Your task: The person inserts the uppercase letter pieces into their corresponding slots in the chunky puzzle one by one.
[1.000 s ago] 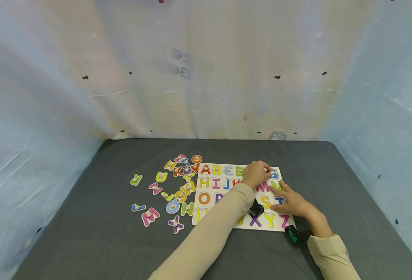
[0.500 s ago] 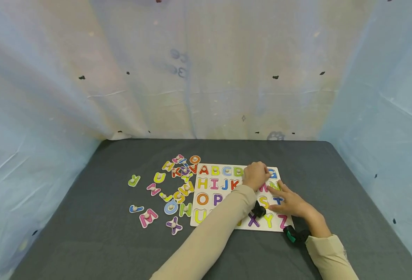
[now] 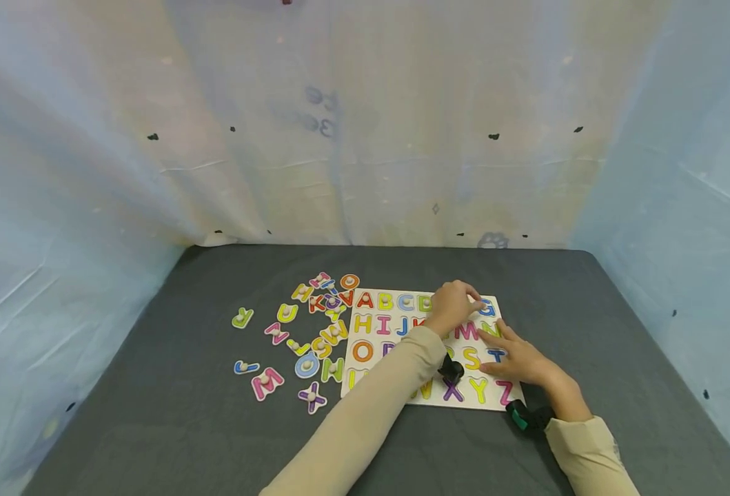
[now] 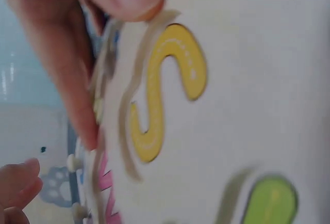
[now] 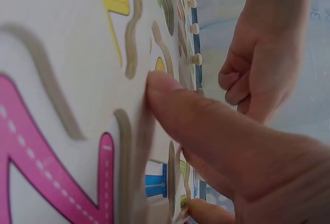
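Observation:
In the head view a white alphabet puzzle board (image 3: 414, 344) lies on the table. My left hand (image 3: 453, 306) reaches across it, fingertips beside the blue G (image 3: 487, 308) at the upper right. In the left wrist view the tips of the left hand (image 4: 20, 182) sit close together, apart from a wooden knob (image 4: 75, 162), with nothing visible between them. My right hand (image 3: 516, 355) rests on the board's right edge, fingers spread. Its thumb (image 5: 180, 100) touches the surface near the yellow S (image 4: 170, 92).
Several loose knobbed letters lie left of the board, among them a pink M (image 3: 267, 384), a purple X (image 3: 311, 397) and a green R (image 3: 242, 317). Slots on the board show printed letters, such as the pink Z (image 5: 51, 162). Light curtains (image 3: 402, 172) surround the grey table (image 3: 154, 427).
My left hand shifts slightly to the far right at the G. The right hand keeps its place on the board. The whole head view sways a little sideways.

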The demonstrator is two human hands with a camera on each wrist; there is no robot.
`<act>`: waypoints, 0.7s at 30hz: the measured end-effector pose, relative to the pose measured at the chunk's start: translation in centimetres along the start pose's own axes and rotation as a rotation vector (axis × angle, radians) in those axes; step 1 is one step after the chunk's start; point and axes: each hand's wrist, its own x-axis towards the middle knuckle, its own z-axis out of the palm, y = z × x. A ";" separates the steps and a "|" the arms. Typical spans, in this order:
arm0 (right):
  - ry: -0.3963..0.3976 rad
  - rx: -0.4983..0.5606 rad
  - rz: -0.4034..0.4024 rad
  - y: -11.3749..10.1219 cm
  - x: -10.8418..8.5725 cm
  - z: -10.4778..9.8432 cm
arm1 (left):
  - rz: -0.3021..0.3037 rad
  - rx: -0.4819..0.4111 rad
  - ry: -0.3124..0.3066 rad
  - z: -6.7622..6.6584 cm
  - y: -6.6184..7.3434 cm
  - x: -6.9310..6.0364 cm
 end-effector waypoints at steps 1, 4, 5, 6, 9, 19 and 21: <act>-0.001 -0.003 0.006 0.0 0.0 0.0 | 0.007 -0.018 0.003 -0.1 -0.2 0.0; 0.003 -0.007 0.011 0.0 0.0 0.1 | 0.017 -0.078 0.023 -0.7 -1.1 0.1; 0.005 -0.006 0.014 0.0 0.0 0.1 | 0.026 -0.093 0.030 -0.9 -1.4 0.2; 0.005 -0.004 0.016 0.0 0.0 0.1 | 0.031 -0.112 0.035 -1.2 -1.8 0.2; -0.001 0.001 0.020 -0.1 -0.1 0.1 | 0.039 -0.175 0.046 -2.3 -2.6 0.1; -0.005 0.007 0.029 0.0 0.0 0.1 | 0.073 -0.282 0.062 -6.3 -5.8 -0.3; -0.007 0.007 0.031 0.0 0.0 0.1 | 0.075 -0.294 0.063 -7.1 -6.6 -0.4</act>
